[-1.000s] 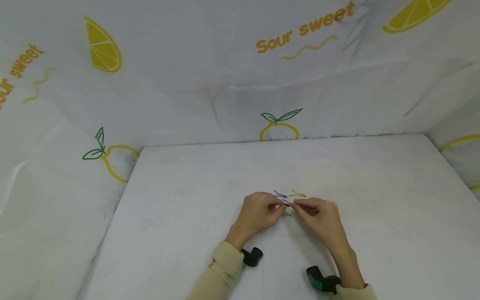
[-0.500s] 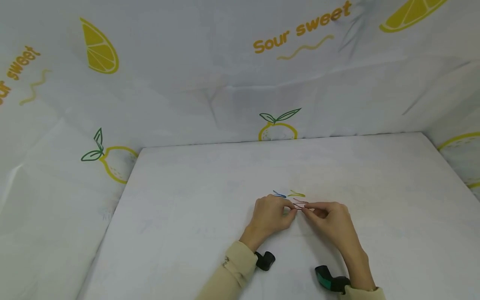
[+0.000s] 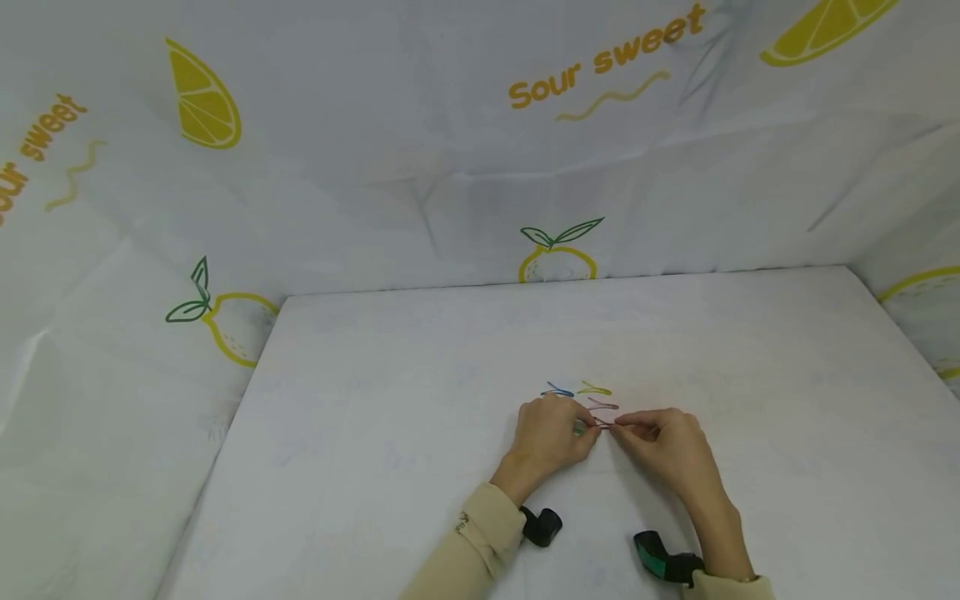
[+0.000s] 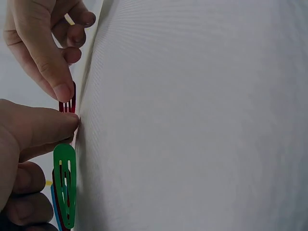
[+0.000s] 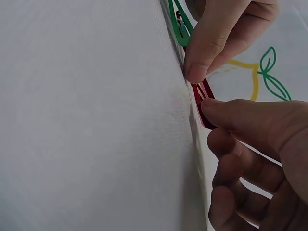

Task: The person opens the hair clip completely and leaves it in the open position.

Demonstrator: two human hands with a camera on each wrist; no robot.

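Observation:
A red snap hair clip (image 3: 604,426) lies between my two hands, low over the table. My left hand (image 3: 547,433) pinches one end of it between thumb and finger. At the other end, my right hand (image 3: 667,450) pinches it the same way, as the right wrist view shows with the red clip (image 5: 203,103) spanning the fingertips. Beside the left fingers is a green snap hair clip (image 4: 65,185), partly hidden in the head view. Just beyond the hands lies a pinkish clip (image 3: 603,405).
Farther back on the white table (image 3: 375,375) lie a blue clip (image 3: 557,390) and a yellow clip (image 3: 596,388), side by side. A lemon-print cloth (image 3: 337,167) rises behind the table. Black wrist devices (image 3: 542,527) hang beneath both forearms.
Both hands have shifted right and slightly nearer the body, carrying the red clip away from the blue and yellow ones. The pinkish clip is more exposed now.

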